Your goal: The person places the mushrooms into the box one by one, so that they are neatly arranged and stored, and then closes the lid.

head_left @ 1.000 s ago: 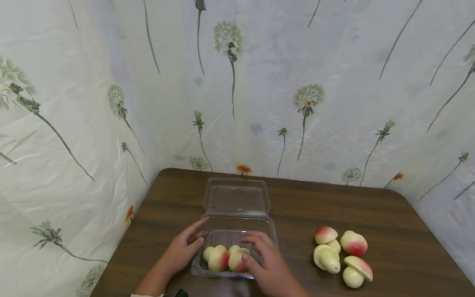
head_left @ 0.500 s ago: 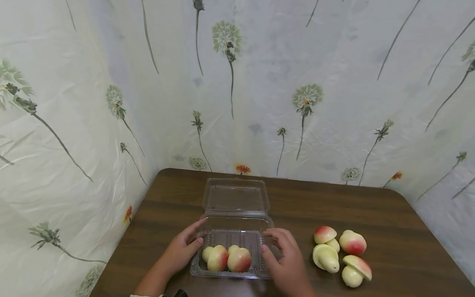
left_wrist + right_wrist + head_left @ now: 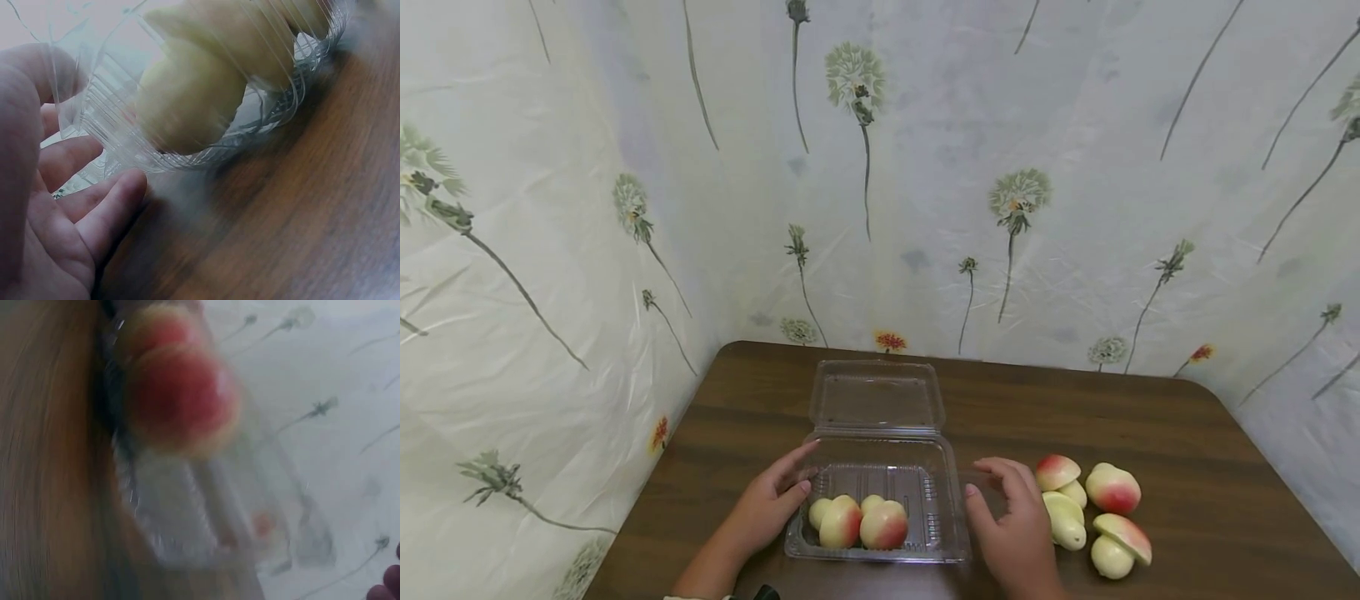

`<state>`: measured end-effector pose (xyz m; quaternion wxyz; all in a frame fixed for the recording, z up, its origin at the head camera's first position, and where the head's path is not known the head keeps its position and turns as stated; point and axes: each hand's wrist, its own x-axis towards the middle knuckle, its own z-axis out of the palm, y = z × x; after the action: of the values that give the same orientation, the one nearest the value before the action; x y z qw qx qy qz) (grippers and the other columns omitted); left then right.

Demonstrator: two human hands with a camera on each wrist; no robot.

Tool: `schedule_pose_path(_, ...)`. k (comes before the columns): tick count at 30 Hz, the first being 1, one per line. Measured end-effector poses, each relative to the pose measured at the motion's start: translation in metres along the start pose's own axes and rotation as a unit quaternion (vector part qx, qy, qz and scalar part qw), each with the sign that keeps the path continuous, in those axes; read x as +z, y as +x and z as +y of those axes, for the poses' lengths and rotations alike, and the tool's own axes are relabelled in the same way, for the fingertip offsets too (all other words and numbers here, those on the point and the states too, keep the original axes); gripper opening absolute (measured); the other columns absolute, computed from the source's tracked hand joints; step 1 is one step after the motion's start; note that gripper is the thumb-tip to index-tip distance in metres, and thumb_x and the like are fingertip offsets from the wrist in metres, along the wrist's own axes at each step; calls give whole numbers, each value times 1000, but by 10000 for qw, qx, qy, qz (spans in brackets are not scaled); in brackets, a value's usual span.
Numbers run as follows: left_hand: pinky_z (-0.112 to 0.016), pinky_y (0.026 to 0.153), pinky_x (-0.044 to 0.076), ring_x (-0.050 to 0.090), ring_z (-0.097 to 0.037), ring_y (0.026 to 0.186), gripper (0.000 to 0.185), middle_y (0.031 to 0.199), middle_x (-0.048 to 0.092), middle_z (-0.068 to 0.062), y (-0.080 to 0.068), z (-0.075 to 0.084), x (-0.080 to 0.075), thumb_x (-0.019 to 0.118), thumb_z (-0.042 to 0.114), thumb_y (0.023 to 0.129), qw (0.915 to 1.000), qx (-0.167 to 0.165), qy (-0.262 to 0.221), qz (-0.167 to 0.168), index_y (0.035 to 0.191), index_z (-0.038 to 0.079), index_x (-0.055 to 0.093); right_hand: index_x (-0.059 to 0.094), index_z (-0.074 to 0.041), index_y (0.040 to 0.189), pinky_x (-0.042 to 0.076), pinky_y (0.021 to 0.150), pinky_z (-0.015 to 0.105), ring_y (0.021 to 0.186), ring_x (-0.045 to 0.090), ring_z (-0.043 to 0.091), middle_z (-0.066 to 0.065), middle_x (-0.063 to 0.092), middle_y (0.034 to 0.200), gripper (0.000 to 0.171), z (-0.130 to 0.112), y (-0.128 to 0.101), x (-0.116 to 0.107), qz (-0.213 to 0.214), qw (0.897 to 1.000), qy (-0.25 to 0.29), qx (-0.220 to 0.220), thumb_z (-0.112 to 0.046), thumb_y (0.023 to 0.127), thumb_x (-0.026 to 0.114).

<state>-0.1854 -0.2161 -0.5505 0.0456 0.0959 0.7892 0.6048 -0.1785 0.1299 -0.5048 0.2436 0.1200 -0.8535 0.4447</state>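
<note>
A brown wooden table [image 3: 1150, 425] stands in a corner draped with pale sheeting printed with dandelions. A clear plastic clamshell container [image 3: 925, 533] sits near the front edge, its long side running left to right and its hinged lid [image 3: 877, 395] folded flat toward the back wall. Two toy mushrooms [image 3: 859, 522] with cream stems and red-blushed caps lie side by side in the left half of the tray, caps toward the person and stems pointing away toward the wall. The left hand [image 3: 771, 500] rests against the container's left wall, its fingers straight and relaxed; in the left wrist view the fingers [image 3: 100, 206] lie along the ribbed plastic without curling round it. The right hand [image 3: 1018, 533] is on the table just beside the container's right wall, between it and a cluster of four more toy mushrooms [image 3: 1093, 512]. Its fingers are loosely bent and hold nothing; its fingertips [image 3: 981, 475] are near the container's right rim, and contact cannot be made out. Of the loose mushrooms, the nearest ones lie on their sides with stems pointing toward the front of the table. The right wrist view is blurred, showing only a red cap through clear plastic.
</note>
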Motion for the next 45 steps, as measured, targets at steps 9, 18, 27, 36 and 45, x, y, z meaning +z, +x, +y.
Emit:
schedule_pose_path(9,-20,94,43,51,-25,128,52,143,48,-7,-2,-1,0,53,17,99,10000,-67,40,6,147,29,37,67,-12,108,31,92,27,108,49,21,3,60,113,36,14,1,-10,476,9955,-723,-373,-11,73,77)
schedule_pose_path(18,-21,94,44,52,-25,126,53,138,54,-9,0,4,0,53,15,99,10000,13,-18,3,147,27,37,67,-12,103,24,90,45,99,44,27,8,56,100,31,24,3,-24,815,9899,-1161,75,-14,73,76)
schedule_pose_path(27,-21,94,44,51,-25,127,52,145,46,-6,-2,2,0,54,18,99,9999,-84,105,39,146,31,38,65,-7,109,21,92,50,107,42,36,17,55,111,44,38,4,-39,1019,9811,-1588,418,-18,68,78)
schedule_pose_path(36,-21,94,44,52,-24,127,52,146,45,-4,-1,1,0,53,16,99,10000,-44,45,42,147,29,38,61,-6,116,21,97,52,112,40,40,23,50,112,51,50,2,-49,774,9763,-1797,925,-21,70,78)
schedule_pose_path(45,-20,95,43,51,-23,128,53,149,41,-2,-1,3,1,53,14,99,10000,-49,-29,-10,147,29,37,59,-5,117,23,96,52,113,37,45,25,48,114,51,56,-2,-49,433,9736,-1881,1217,-22,73,77)
